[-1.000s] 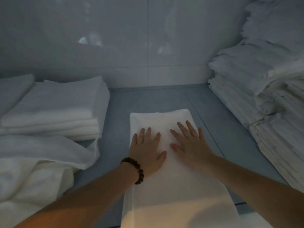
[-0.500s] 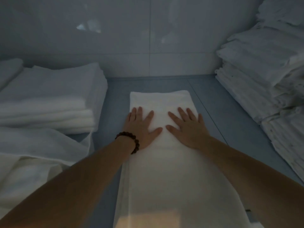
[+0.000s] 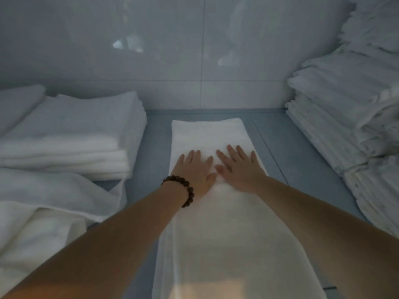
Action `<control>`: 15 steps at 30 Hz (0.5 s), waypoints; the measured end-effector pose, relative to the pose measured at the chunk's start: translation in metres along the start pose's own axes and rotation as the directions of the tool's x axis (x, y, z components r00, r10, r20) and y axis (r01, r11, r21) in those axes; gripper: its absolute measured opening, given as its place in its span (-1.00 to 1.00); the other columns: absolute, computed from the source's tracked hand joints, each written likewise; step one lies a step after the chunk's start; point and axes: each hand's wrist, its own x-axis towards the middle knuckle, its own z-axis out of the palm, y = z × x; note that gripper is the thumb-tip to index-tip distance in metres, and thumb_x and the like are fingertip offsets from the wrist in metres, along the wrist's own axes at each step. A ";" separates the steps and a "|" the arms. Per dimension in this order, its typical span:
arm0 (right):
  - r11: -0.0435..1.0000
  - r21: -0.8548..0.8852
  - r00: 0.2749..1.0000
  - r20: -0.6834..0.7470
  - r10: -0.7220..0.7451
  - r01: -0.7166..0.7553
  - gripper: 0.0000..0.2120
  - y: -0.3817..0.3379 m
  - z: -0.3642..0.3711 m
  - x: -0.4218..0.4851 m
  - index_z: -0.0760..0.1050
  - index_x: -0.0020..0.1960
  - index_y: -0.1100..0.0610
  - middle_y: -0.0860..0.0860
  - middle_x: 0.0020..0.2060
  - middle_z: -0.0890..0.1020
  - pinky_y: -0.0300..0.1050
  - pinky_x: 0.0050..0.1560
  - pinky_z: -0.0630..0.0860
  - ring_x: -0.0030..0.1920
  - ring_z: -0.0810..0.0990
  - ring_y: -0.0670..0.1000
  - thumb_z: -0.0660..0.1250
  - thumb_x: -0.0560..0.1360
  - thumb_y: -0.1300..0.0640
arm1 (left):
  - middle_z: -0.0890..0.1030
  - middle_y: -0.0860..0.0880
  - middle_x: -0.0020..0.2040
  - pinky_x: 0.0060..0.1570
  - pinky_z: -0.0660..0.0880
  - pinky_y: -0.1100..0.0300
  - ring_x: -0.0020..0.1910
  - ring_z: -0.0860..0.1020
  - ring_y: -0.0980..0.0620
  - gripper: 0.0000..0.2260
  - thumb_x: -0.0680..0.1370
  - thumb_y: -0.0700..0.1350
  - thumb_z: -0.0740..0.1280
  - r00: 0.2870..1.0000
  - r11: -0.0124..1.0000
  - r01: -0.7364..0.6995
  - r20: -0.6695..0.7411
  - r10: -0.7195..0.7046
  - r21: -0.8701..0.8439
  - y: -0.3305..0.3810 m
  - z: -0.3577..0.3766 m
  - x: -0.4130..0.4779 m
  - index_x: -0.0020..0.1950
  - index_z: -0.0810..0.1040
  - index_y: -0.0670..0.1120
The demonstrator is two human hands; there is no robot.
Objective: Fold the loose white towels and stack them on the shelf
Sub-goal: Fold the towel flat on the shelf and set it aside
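A long white towel, folded into a narrow strip, lies lengthwise on the grey shelf and runs from near the back wall toward me. My left hand, with a dark bead bracelet at the wrist, lies flat on the towel with straight fingers. My right hand presses flat beside it, thumbs almost touching. Both palms rest on the towel's far half. A loose crumpled white towel lies at the near left.
A neat stack of folded white towels sits at the left rear. A tall, rougher pile of folded towels fills the right side. A pale tiled wall closes the back of the shelf.
Both hands have slid forward along the towel toward the wall, staying flat on it. The view has shifted with my head.
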 end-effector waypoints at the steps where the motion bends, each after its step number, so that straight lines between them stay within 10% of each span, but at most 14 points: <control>1: 0.999 0.014 1.000 -0.002 -0.030 0.030 -0.45 -0.005 0.003 -0.017 -0.22 0.51 -0.18 -0.03 0.54 -0.18 0.25 0.47 -0.23 0.53 -0.24 0.06 -0.23 0.56 -0.27 | -0.06 -0.14 0.54 0.45 -0.12 -0.06 0.51 -0.08 -0.12 -0.45 0.58 0.20 -0.11 0.999 0.998 -0.048 0.011 0.049 -0.039 0.008 0.002 -0.015 0.52 -0.12 0.06; 15: 0.993 0.112 0.986 0.161 -0.043 0.025 -0.42 0.000 -0.001 -0.221 -0.12 0.54 -0.10 -0.01 0.54 -0.17 0.12 0.50 -0.15 0.53 -0.20 0.02 -0.05 0.59 -0.22 | -0.18 -0.01 0.55 0.45 -0.18 0.03 0.51 -0.22 -0.10 -0.46 0.58 0.23 -0.06 0.970 0.967 0.016 0.240 0.047 -0.254 0.029 -0.002 -0.204 0.53 -0.08 0.11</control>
